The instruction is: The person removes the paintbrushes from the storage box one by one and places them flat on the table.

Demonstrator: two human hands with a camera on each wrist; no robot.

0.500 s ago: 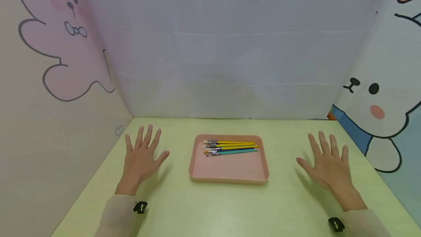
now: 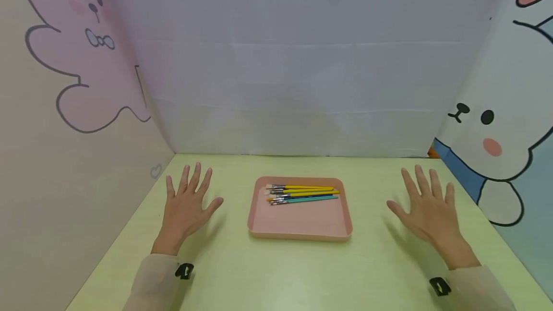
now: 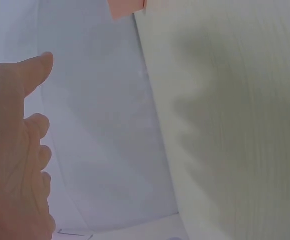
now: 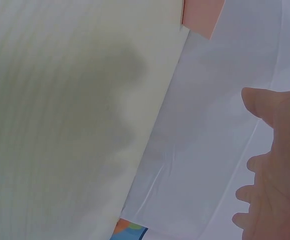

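Observation:
A shallow pink tray lies between the hands in the head view, several paintbrushes with yellow, dark blue and teal handles grouped along its far half. To the tray's left, the left hand hovers over the table with fingers spread, holding nothing. The right hand is on the other side, also spread and empty, its shadow on the tabletop. Each wrist view shows its hand, left and right, above the table surface, with a corner of the tray at the top.
The pale green table ends at a whitish back wall. A side panel with a pink cartoon animal stands at the left, and one with a white cartoon rabbit at the right. A black clip is on each sleeve.
The right hand has shifted slightly forward and to the left in the head view. The left hand has barely moved, and the tray and brushes look the same.

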